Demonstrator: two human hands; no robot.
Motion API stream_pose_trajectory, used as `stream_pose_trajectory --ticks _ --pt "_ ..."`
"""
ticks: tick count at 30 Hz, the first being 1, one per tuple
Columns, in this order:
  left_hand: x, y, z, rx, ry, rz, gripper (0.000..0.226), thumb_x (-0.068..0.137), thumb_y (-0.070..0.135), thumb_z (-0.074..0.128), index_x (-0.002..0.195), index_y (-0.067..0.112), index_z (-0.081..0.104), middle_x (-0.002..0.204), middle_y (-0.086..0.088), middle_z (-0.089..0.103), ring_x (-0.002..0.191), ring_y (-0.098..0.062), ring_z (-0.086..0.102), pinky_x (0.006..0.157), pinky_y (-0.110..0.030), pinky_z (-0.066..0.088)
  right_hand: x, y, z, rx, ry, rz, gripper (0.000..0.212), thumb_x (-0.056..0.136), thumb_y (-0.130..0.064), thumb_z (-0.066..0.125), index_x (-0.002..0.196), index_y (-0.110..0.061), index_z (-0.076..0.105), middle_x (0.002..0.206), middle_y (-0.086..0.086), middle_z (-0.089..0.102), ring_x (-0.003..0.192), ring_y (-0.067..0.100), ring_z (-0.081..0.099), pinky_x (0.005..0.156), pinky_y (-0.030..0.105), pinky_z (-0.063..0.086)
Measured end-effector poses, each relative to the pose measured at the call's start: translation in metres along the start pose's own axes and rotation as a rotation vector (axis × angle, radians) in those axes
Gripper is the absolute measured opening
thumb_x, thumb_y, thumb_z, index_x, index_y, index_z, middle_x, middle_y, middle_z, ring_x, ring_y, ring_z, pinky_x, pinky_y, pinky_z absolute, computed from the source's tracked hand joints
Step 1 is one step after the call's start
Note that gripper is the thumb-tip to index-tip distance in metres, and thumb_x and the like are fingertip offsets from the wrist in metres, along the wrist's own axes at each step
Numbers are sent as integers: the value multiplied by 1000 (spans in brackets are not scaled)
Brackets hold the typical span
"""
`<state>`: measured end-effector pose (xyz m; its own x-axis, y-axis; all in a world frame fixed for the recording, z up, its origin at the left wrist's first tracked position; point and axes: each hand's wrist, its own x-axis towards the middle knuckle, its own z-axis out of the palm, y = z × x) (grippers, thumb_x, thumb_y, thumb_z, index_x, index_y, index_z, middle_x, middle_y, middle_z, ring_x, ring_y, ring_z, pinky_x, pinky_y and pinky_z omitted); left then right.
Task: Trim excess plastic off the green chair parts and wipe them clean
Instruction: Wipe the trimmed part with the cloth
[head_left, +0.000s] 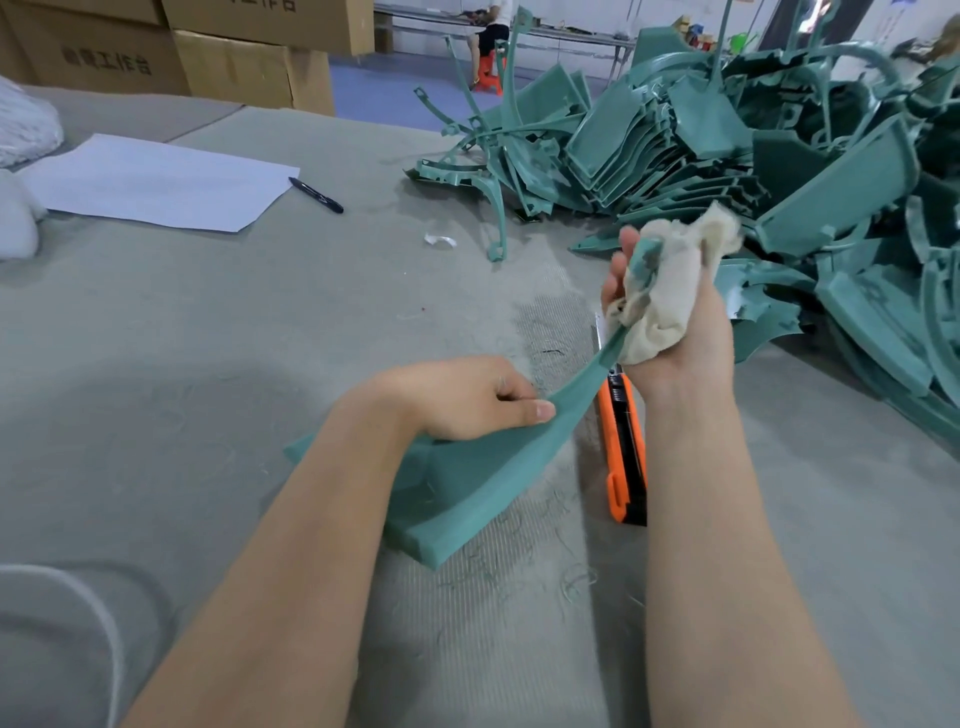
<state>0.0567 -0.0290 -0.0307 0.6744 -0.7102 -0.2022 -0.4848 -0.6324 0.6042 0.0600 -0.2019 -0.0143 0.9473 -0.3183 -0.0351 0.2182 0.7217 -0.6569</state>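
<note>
Green chair part (467, 483) is lying near the middle of the grey surface (208, 364), its broad end resting flat and its narrow curved arm rising toward the right. Left hand (467, 400) is pinching the part where the broad end narrows, thumb on top and fingers curled at the edge, evidently bracing it against the pull of the wiping stroke. Right hand (670, 332) is gripping a bunched off-white cloth (670, 291) wrapped around the far end of the narrow arm, so the cloth is contacting several faces at once. Judged from this grip, the wiping step is in hand and trimming of this part is likely complete. Orange utility knife (623, 457) is lying on the surface just beside the part, under the raised arm, its blade appearing extended. It is sitting within easy reach of the right hand for the next part, though the blade is posing a cut hazard to the wrist above it. Thin green shavings (519, 561) are littering the surface around the part. Pile of green parts (727, 156) is waiting at the right rear, well apart from a sheet of paper (156, 182) and a pen (316, 195) at the left.
</note>
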Motion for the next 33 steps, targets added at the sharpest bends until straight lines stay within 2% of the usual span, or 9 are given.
stream_pose_trajectory --ticks 2,7,13,16,18,21,24,27,33 --pt "-1 -1 -1 -8 3 8 41 100 38 43 64 17 46 62 6 45 57 -8 42 60 -23 35 -2 -3 1 -2 -122 -72 17 98 -17 51 108 -7 61 91 4 71 71 13 62 62 24 51" --pt "0 -1 0 59 -18 0 45 99 39 45 57 24 44 46 17 44 44 3 41 49 -12 30 -3 -4 2 -409 -54 -193 28 101 -17 40 78 -14 54 50 -7 48 42 6 41 41 19 34" --pt "2 -2 1 81 -8 -16 44 100 38 45 60 19 45 57 9 42 51 -4 39 54 -20 31 4 -6 -7 -32 237 -63 40 99 -30 42 62 -19 52 58 -3 53 51 14 49 50 19 38" --pt "0 -4 -1 48 16 -22 42 100 39 44 63 18 46 60 8 42 48 -1 37 51 -16 31 7 -4 -13 -138 410 -113 21 96 -25 45 80 -19 58 75 -5 60 70 15 56 64 26 45" --pt "0 -5 -2 44 27 -24 42 99 39 45 63 18 47 59 9 43 44 0 38 48 -12 31 8 -2 -15 -319 486 -185 24 95 -17 45 116 -17 58 100 -3 64 88 13 61 77 29 52" --pt "0 -6 -2 47 33 -33 43 99 41 45 62 19 48 59 10 45 45 1 40 48 -11 32 8 1 -14 -374 458 -303 36 96 -13 52 129 -20 42 99 -7 57 82 5 60 74 23 52" --pt "0 -6 -2 50 27 -42 43 99 41 45 61 20 48 60 10 46 48 0 41 52 -15 33 6 4 -7 -424 355 -343 13 97 -12 51 97 -23 56 83 -7 63 70 5 60 65 22 50" --pt "1 -4 0 67 28 -54 44 98 41 46 60 20 46 58 9 44 52 -5 40 56 -22 33 3 8 -1 -539 265 -283 30 102 -27 45 76 -25 62 59 -17 63 60 1 59 67 25 48" --pt "-2 -2 -3 24 34 10 39 100 34 45 71 7 47 66 -3 41 58 -13 36 57 -24 31 -4 11 6 -340 -158 -138 18 102 -17 46 103 -17 64 89 -4 72 81 11 67 77 30 55"
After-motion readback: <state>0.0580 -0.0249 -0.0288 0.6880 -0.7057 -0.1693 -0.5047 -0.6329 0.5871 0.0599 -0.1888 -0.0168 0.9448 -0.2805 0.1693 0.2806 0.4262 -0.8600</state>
